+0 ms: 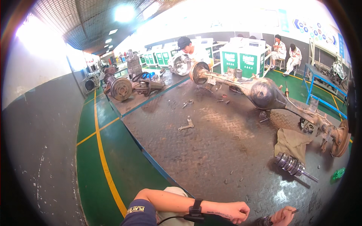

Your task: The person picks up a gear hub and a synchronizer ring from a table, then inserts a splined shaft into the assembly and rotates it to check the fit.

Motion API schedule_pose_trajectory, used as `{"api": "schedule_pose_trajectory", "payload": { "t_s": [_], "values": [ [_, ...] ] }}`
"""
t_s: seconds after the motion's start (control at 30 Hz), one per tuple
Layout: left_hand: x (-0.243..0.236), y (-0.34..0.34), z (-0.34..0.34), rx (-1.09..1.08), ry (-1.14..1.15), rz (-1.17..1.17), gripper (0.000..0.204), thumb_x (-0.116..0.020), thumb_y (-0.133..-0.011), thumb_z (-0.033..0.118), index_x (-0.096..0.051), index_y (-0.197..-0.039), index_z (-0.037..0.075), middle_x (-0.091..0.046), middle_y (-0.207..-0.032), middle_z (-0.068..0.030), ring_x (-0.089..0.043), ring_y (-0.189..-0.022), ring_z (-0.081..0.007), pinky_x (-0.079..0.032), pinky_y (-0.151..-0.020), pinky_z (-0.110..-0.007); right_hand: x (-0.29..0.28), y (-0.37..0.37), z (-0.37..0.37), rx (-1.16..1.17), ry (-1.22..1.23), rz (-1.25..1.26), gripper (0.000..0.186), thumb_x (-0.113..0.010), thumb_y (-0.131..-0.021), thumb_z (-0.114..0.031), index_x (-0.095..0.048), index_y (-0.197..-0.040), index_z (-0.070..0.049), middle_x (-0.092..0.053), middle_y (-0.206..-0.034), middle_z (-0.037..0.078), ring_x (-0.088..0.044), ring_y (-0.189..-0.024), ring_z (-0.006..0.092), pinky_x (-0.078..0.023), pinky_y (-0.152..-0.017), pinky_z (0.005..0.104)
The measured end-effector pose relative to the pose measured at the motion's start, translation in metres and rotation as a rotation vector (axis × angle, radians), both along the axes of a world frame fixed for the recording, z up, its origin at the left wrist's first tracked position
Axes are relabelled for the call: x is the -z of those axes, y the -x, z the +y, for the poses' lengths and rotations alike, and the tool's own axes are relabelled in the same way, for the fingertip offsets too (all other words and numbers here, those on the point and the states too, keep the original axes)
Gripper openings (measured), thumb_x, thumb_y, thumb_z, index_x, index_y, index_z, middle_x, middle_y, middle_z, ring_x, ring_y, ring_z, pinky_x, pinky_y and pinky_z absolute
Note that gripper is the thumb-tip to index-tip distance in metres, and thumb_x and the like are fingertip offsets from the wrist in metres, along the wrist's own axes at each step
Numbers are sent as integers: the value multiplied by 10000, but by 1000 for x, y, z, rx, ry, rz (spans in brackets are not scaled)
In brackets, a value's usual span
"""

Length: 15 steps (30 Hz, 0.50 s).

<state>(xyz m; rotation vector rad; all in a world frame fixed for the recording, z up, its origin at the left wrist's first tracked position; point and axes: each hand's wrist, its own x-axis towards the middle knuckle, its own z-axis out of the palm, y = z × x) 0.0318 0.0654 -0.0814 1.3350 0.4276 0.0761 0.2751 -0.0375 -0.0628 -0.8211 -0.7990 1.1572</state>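
My left hand [237, 211] is at the bottom centre with curled fingers; whether anything is inside them is hidden. My left wrist wears a dark strapped device [195, 211]. Just right of it my right hand [283, 215] is closed round a dark metal shaft [295, 211], beside a partly visible gear assembly [265, 220] cut off by the lower edge. Above lie another gear cluster on a shaft [290, 165], a tan cloth [289, 141] and a green object [338, 173] on the steel plate table [200, 154].
A large axle housing [261, 94] spans the table's far side, with a small bracket [186, 125] nearer. A person [186, 49] works at a housing beyond; two people [293, 58] sit behind. Left are a brake drum assembly [120, 89], green floor [94, 158] and a wall [41, 150].
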Motion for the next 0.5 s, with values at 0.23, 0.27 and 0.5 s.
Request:
{"api": "schedule_pose_trajectory", "payload": {
  "t_s": [0.23, 0.27, 0.5],
  "values": [
    [-4, 3, 1, 21, -25, -17, 201, -551, -885, 191, -663, -853, 28, -660, -736, -51, -614, -641, -120, -485, -567, -255, 1, -1, 17, 116, 313, 65, 335, -504, -916, -131, -332, -630, -103, -300, -533, 5, -265, -419, 126, -257, -400, 294],
    [-1, 2, 1, 9, -9, -2, 164, -535, -859, 158, -619, -822, 22, -621, -705, -45, -590, -609, -116, -454, -525, -249, 0, 1, 18, 100, 323, 40, 317, -501, -914, -127, -341, -641, -105, -306, -543, -1, -274, -422, 122, -260, -401, 291],
    [1, 0, 0, 22, -8, 37, 135, -520, -838, 131, -580, -818, 12, -592, -697, -32, -576, -587, -107, -443, -498, -248, 2, 25, 30, 69, 422, -241, 252, -484, -910, -98, -380, -681, -104, -312, -561, -12, -292, -431, 110, -266, -407, 275]
  ]
}}
